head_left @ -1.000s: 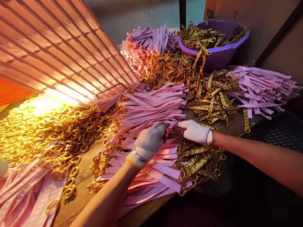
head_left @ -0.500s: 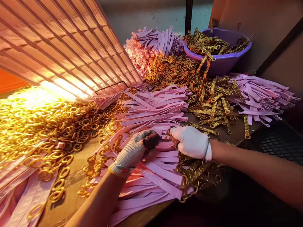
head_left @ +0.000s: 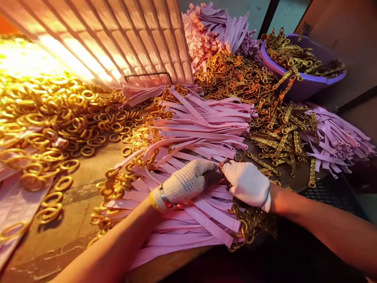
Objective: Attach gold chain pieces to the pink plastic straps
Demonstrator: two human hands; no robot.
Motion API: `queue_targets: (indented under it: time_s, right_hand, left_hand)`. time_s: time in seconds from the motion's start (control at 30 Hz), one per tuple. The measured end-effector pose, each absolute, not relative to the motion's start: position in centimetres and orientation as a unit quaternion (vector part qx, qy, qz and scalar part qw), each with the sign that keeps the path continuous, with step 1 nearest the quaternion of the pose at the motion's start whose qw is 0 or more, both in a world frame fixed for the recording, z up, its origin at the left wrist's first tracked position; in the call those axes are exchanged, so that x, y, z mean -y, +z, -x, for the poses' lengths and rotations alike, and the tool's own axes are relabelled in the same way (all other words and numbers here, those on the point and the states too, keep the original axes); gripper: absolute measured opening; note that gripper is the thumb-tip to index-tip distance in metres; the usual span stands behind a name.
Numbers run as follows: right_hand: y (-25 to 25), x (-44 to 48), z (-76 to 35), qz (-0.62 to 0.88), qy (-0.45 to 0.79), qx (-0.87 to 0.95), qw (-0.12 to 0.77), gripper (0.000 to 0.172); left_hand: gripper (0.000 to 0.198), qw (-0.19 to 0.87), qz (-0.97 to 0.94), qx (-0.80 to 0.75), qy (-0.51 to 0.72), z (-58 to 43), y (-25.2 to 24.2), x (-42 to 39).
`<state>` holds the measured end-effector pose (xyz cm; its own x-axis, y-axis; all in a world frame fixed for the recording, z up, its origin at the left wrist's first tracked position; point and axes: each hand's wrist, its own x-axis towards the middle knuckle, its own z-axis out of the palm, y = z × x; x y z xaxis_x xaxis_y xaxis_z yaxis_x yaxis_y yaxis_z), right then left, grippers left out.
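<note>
Both my hands wear white knit gloves and meet over a fan of pink straps [head_left: 203, 133] at the table's front edge. My left hand [head_left: 185, 182] is curled shut, its fingertips against a small dark metal piece that sits between the two hands. My right hand [head_left: 247, 183] is closed too, pinching a brass ring [head_left: 224, 162] at the same spot. Under my right wrist lies a heap of brass chain strips [head_left: 250, 224]. What exactly the left fingers grip is hidden.
Gold rings [head_left: 59, 118] cover the table's left side. A slatted pink panel [head_left: 112, 39] leans at the back left. A purple basin [head_left: 303, 82] with brass chain strips stands at the back right, beside more chain strips [head_left: 279, 125] and lilac straps [head_left: 338, 141]. Bare tabletop [head_left: 67, 220] shows front left.
The view has swung left and closer. My hands opened apart slightly, then came back together, fingertips meeting on the small metal piece over the pink straps.
</note>
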<state>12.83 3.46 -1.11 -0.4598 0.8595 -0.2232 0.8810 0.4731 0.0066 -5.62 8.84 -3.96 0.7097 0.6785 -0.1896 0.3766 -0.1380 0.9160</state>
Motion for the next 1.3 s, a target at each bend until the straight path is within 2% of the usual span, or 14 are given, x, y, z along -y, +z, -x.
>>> queue_targets:
  time_s: [0.1,0.27,0.37,0.47,0.53,0.7,0.87,0.97,1.13,1.2,1.3]
  right_hand:
    - [-0.8,-2.7,-12.8,-0.513,-0.021,-0.849,0.124,0.023]
    - [0.0,-2.2,-12.1,-0.559,-0.068,-0.809,0.169,0.025]
    - [0.8,-2.6,-11.3,-0.608,-0.063,-0.776,0.155,0.025]
    - [1.6,-2.8,-10.8,-0.642,-0.085,-0.750,0.133,0.022]
    - [1.5,-2.7,-10.9,-0.648,-0.115,-0.743,0.122,0.023]
    - [0.0,-2.7,-11.6,-0.666,-0.136,-0.720,0.137,0.033]
    - [-0.5,-2.6,-11.2,-0.617,-0.119,-0.761,0.164,0.029]
    - [-0.2,-2.3,-10.5,-0.566,-0.113,-0.793,0.194,0.025]
    - [1.0,-2.3,-11.2,-0.567,-0.102,-0.798,0.176,0.018]
    - [1.5,-3.1,-13.0,-0.552,-0.143,-0.810,0.134,0.014]
    - [1.5,-4.9,-16.5,-0.630,-0.138,-0.758,0.094,0.022]
  left_hand:
    - [0.024,0.530,-0.763,-0.343,0.140,5.6,-4.2,-8.7]
    - [0.022,0.423,-0.822,-0.371,0.089,5.2,-4.5,-8.1]
    - [0.018,0.496,-0.793,-0.332,0.120,5.5,-4.7,-8.5]
    - [0.028,0.603,-0.716,-0.309,0.167,6.0,-5.0,-9.1]
    - [0.033,0.638,-0.678,-0.323,0.172,6.1,-5.2,-9.3]
    - [0.031,0.617,-0.690,-0.339,0.167,5.8,-5.4,-9.0]
    - [0.023,0.546,-0.746,-0.352,0.150,5.6,-5.5,-8.8]
    - [0.018,0.542,-0.756,-0.340,0.140,5.6,-5.6,-8.9]
    - [0.017,0.656,-0.682,-0.302,0.113,5.9,-5.7,-9.0]
    - [0.024,0.703,-0.629,-0.313,0.107,6.1,-5.6,-9.0]
    - [0.039,0.772,-0.525,-0.331,0.137,6.3,-5.4,-9.2]
